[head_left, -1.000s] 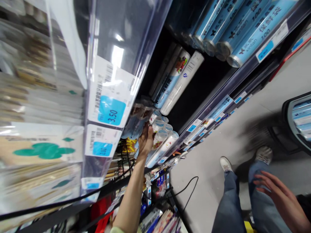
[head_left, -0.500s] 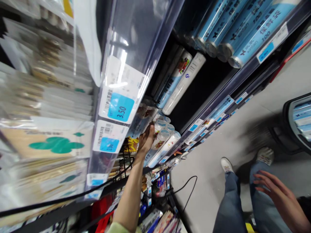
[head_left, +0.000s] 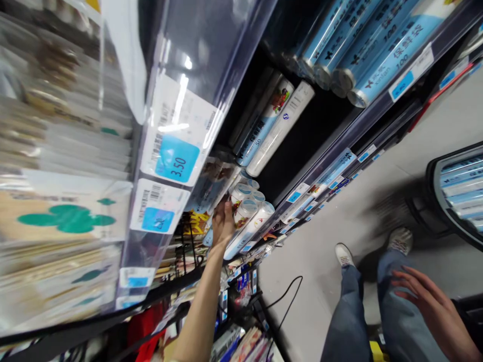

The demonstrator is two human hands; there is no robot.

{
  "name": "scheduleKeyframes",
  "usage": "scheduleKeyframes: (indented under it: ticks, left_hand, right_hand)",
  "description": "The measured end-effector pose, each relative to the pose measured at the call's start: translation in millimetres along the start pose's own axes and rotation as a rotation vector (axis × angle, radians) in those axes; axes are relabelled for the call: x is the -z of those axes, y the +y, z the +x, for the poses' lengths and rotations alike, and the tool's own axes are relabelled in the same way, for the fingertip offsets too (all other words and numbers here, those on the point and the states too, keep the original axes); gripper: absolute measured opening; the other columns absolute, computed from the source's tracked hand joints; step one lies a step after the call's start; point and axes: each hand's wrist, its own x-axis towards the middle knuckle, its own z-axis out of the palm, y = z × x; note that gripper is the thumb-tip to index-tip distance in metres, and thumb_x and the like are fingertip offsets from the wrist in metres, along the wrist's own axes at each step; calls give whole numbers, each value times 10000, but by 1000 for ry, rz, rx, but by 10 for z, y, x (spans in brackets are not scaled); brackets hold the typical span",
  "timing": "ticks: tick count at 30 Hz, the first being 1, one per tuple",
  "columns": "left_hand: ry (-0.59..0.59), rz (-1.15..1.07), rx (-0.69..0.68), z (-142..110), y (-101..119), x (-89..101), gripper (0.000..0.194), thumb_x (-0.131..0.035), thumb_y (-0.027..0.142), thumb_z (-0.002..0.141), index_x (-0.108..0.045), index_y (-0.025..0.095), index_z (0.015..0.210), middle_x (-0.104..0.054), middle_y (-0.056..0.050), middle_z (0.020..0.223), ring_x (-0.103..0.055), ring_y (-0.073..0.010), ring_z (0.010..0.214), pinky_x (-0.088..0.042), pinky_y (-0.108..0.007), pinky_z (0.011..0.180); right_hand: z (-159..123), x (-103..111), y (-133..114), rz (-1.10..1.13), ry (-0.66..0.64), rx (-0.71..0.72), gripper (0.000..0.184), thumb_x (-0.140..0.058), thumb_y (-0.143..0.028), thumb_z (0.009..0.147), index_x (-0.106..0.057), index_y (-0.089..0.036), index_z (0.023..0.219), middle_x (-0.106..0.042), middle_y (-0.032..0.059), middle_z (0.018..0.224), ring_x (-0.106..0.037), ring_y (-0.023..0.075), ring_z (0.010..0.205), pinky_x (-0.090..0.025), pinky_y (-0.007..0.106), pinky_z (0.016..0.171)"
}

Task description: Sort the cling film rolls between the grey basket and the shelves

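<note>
My left hand [head_left: 222, 223] reaches into a shelf bay among upright-packed rolls of food storage bags. Its thumb shows, and the fingers are wrapped over a pale roll [head_left: 209, 235], partly hidden behind the hand. Right beside it stand several rolls of food storage bags [head_left: 247, 213] with blue and white wrappers and round white ends. My right hand [head_left: 426, 296] hangs low in front of my jeans, fingers stretched out, with nothing in it.
Farther along the shelf lie a blue cling film roll [head_left: 264, 125], a white roll [head_left: 281, 128] and larger blue rolls [head_left: 392, 58]. Price-tagged shelf edges [head_left: 181, 151] run close by. At right, a basket [head_left: 433, 201] holds blue-and-white rolls. A black cable [head_left: 290, 301] dangles over the floor.
The view has shifted slightly, so the shelf sits a little farther left. My left hand has drawn back slightly from the standing rolls, baring a pale roll beside it. My right hand stays low.
</note>
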Motion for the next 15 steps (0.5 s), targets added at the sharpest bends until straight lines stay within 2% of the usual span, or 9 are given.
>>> scheduleKeyframes:
  ticks: [2,4,8,10,13,15]
  left_hand:
    - [2,-22,92,-58,50,-21,831,-255,757,1072,-494,221,1660,-497,-177,1706,-389,-385,1631,-270,-601,1359]
    - [4,-30,117,-80,93,-30,814,-264,738,1078,-494,212,1655,-496,-185,1703,-383,-383,1631,-263,-597,1362]
    - [-36,-31,-37,-90,73,57,762,-269,678,1097,-447,217,1678,-471,-180,1712,-354,-345,1649,-240,-546,1378]
    - [-121,-23,-152,-99,12,157,824,-438,697,1052,-371,217,1718,-392,-182,1756,-323,-354,1663,-249,-533,1379]
    - [-259,46,-249,-101,-77,314,1138,-785,666,865,-243,219,1761,-325,-198,1779,-298,-389,1669,-288,-532,1368]
    - [-305,89,-257,-89,-106,379,1229,-871,600,804,-201,236,1767,-308,-197,1786,-281,-398,1675,-287,-546,1367]
  right_hand:
    - [3,24,6,-3,21,-19,632,-973,-645,543,-823,-261,1022,-841,103,1081,-796,300,910,-682,301,707]
    - [8,23,20,-10,28,-30,629,-971,-641,542,-824,-265,1025,-842,107,1079,-798,306,915,-679,300,706]
    - [31,-32,49,-8,10,-22,615,-962,-646,573,-823,-267,1038,-842,107,1087,-796,298,923,-678,292,716]
    - [48,-61,55,-3,-7,-16,613,-968,-644,581,-828,-269,1045,-841,100,1094,-793,290,928,-679,282,716]
    - [70,-93,58,9,-25,-22,616,-981,-634,579,-835,-271,1055,-841,96,1104,-791,285,926,-682,278,714]
    - [76,-110,55,7,-12,-34,632,-987,-638,553,-838,-267,1043,-841,100,1102,-793,287,918,-683,278,704]
